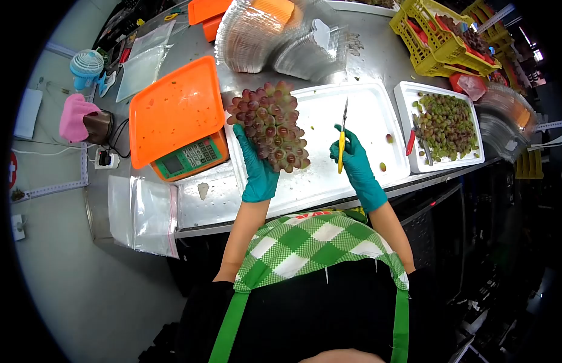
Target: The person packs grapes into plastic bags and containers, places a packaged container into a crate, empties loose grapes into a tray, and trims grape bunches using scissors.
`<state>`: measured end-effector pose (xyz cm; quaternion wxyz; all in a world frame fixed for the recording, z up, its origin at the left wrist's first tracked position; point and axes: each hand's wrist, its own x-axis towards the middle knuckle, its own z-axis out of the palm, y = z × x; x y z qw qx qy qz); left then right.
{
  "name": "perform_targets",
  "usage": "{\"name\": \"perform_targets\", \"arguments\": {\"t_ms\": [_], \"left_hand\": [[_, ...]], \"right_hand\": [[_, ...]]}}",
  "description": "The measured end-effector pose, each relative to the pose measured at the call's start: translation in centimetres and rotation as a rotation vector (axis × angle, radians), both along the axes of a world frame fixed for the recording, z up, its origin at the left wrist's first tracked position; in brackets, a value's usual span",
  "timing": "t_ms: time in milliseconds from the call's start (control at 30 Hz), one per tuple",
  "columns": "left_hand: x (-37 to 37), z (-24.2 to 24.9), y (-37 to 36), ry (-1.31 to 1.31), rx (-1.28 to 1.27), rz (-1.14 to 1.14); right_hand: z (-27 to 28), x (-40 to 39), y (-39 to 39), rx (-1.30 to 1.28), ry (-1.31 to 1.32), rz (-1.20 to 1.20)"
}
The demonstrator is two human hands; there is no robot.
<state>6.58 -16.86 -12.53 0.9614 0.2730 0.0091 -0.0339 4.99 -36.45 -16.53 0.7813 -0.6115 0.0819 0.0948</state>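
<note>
My left hand [259, 178], in a green glove, holds up a bunch of reddish-green grapes [272, 124] from below, its fingers partly hidden behind the fruit. Yellow-handled scissors [341, 148] are gripped in my gloved right hand [359, 166], with the narrow blades pointing away from me. Both hands are above a wide white tray [329, 181]. A few loose grapes [383, 166] and small specks lie in that tray. To the right of it, a white foam box [403, 97] holds many loose grapes [444, 124] and a red-handled cutting tool [410, 142].
An orange-topped scale [178, 109] stands at left, with clear plastic bags [142, 212] in front. Stacked clear plastic containers [247, 42] fill the back. Yellow crates [414, 45] with grapes are at back right. A small fan [87, 63] sits far left.
</note>
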Motion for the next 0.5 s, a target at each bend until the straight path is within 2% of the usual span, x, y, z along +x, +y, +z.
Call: {"name": "perform_targets", "arguments": {"t_ms": [100,233,400,500], "left_hand": [[0.3,-0.4,-1.0,0.019,0.011,0.008],[0.4,-0.1,-2.8,0.04,-0.034,0.066],[0.2,-0.8,-3.3,0.078,-0.049,0.067],[0.1,-0.6,-3.4,0.07,-0.029,0.051]], "right_hand": [[5.2,-0.7,2.6,-0.087,-0.197,0.082],[6.4,-1.1,3.7,-0.445,-0.343,0.107],[6.3,-1.7,2.6,-0.368,-0.262,0.117],[5.3,-1.7,1.7,-0.289,-0.303,0.045]]}}
